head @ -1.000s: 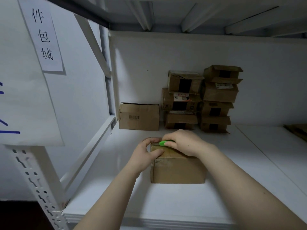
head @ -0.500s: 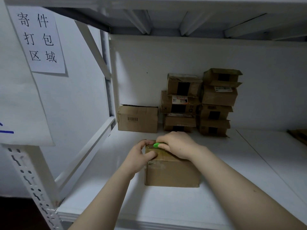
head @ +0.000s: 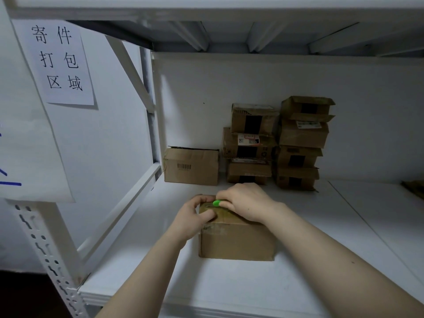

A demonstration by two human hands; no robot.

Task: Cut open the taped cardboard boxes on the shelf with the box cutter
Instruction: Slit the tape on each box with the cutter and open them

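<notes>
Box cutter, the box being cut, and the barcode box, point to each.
box cutter (head: 216, 203), head view, green tip.
box being cut (head: 236, 243), head view, front face.
barcode box (head: 195, 174), head view, front face.

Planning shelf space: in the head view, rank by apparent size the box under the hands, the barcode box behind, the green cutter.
Largest: box under the hands, but nearest the camera.
Next: barcode box, farther back, so real order unsure.
Smallest: green cutter, mostly hidden in the right hand.

Both my arms out front, forearms converging. My left hand (head: 195, 216) curled, thumb and fingers (head: 203, 199) gripping the box (head: 236, 242) corner. My right hand (head: 245, 200) fisted knuckles-up around the box cutter (head: 216, 203).
</notes>
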